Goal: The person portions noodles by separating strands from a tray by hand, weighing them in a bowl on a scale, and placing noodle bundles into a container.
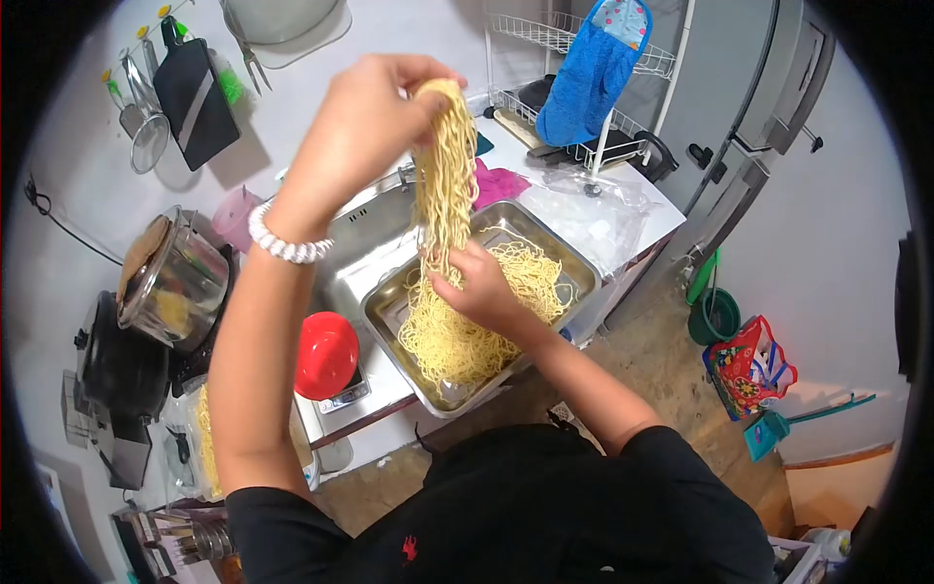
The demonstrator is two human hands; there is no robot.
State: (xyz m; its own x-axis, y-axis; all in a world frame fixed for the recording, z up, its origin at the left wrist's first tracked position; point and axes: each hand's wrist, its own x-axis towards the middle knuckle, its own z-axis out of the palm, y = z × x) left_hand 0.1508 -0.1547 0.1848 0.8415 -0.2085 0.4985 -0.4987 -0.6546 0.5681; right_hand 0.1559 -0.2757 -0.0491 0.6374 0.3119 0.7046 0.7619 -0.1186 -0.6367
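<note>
My left hand (375, 122), with a white coil band at the wrist, is raised high and closed around the top of a long bunch of yellow noodles (448, 170). The strands hang straight down toward a rectangular metal tray (384, 307). Lower down, my right hand (477, 287) has its fingers closed about the bottom of the hanging strands. Beneath it a loose heap of noodles (448, 341) fills much of the tray. Part of that heap is hidden by my right hand and forearm.
Left of the tray are a steel sink (360, 243) and a red plastic bowl (326, 355) on a small scale (348, 391). A clear plastic bag (603, 219) and pink cloth (498, 183) lie behind. Pots (122, 355) stand far left; a wire rack (535, 34) rises at the back.
</note>
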